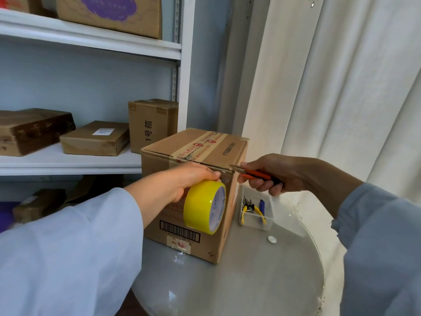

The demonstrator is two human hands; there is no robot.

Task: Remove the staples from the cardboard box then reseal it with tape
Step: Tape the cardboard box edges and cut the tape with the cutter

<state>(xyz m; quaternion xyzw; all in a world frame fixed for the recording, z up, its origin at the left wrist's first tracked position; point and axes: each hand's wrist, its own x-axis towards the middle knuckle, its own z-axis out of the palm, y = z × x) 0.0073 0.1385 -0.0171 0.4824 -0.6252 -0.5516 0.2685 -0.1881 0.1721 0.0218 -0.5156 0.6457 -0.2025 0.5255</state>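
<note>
A brown cardboard box [200,156] stands on a round glass-topped table [262,281], its top flaps closed under printed tape. My left hand [182,181] grips a yellow tape roll [205,206] against the box's near upper edge, a clear strip running from the roll toward the box's corner. My right hand [273,174] grips orange-handled pliers [252,173], their metal tip touching the top corner of the box just right of the left hand.
A clear plastic tray [266,222] right of the box holds yellow-handled pliers [250,212] and a blue tool. A small clear disc [272,239] lies on the table. White shelves [68,163] with several cardboard parcels stand at left; a white curtain [341,87] hangs at right.
</note>
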